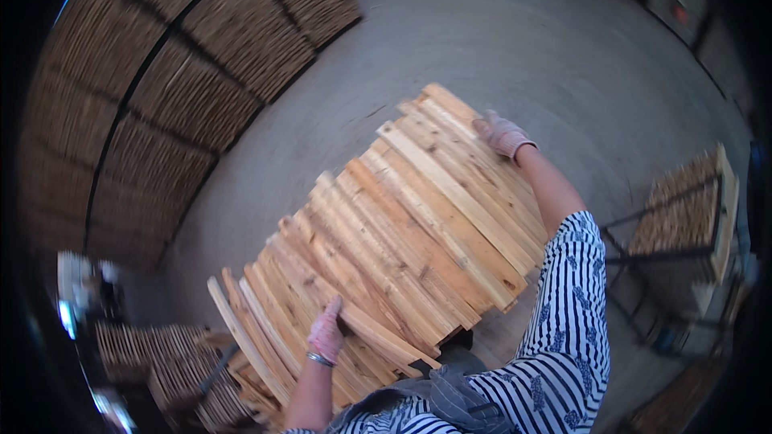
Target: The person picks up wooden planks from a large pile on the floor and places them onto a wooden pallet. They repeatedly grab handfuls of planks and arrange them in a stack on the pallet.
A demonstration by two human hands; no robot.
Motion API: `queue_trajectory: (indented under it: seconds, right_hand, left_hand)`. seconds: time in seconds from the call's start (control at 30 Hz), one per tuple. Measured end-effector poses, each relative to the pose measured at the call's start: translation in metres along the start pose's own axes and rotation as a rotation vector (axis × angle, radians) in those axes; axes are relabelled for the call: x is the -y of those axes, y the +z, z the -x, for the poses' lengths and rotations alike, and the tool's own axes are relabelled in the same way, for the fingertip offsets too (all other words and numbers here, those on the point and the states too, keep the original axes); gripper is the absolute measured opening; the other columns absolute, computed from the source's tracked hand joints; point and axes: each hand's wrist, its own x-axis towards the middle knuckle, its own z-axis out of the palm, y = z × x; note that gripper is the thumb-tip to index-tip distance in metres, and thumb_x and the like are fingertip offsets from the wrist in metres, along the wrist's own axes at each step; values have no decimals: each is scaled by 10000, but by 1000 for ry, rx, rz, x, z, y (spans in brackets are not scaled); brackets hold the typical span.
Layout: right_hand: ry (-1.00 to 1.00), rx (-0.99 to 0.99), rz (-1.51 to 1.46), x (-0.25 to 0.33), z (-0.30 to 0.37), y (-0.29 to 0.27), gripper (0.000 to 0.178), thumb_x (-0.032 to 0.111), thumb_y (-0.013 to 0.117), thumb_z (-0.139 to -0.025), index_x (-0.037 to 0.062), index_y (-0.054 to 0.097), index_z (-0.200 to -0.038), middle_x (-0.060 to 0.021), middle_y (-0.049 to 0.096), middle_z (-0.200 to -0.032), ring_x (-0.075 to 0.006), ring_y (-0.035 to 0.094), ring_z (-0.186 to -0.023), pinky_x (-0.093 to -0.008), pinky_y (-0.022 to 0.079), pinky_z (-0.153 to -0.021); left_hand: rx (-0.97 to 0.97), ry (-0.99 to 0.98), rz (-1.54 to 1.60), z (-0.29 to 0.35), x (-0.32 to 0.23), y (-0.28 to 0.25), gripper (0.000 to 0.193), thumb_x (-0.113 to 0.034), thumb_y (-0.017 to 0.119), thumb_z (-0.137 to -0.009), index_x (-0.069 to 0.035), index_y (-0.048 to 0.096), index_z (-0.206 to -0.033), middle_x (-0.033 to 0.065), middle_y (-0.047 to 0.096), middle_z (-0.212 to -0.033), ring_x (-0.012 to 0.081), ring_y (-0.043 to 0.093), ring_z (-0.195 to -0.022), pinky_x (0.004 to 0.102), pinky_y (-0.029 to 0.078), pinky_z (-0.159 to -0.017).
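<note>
A long row of pale wooden slats [402, 233] lies side by side in front of me, running from lower left to upper right. My left hand [326, 336], in a pinkish work glove, is closed at the edge of one slat [366, 323] that sits skewed over its neighbours, with a dark gap beneath it. At the far right end of the row, my right hand [504, 136], gloved the same way, rests with its fingers stretched over the outermost slats. Motion blurs its fingertips slightly. What supports the slats is mostly hidden under them.
Tall strapped stacks of wood [185, 88] stand along the left. On the right, a dark metal rack [671, 253] carries a bundle of wood pieces [675, 201]. More stacked slats [173, 366] lie at the lower left. Grey concrete floor [450, 24] stretches beyond the row.
</note>
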Motion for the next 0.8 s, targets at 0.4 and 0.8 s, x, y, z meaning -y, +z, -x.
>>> queue_trajectory:
  seconds: [0.4, 0.8]
  right_hand:
    - [3, -126, 247, 31, -106, 35, 856, 673, 276, -973, -52, 521, -1358, -308, 528, -1371, -444, 465, -1322, -467, 367, -1092]
    - [0, -189, 50, -1, -142, 34, 860, 705, 354, -956, -35, 519, -1362, -230, 614, -1293, -367, 586, -1182, -404, 427, -1034]
  left_hand:
    - [-1085, 505, -512, 76, -28, -265, 600, -319, 634, -962, 34, 452, -1411, 210, 531, -1412, 305, 506, -1305, 350, 371, -1097]
    - [-313, 28, 7, 6, -5, -365, 460, -440, 569, -975, -65, 642, -1231, 87, 685, -1153, 160, 655, -1022, 310, 532, -875]
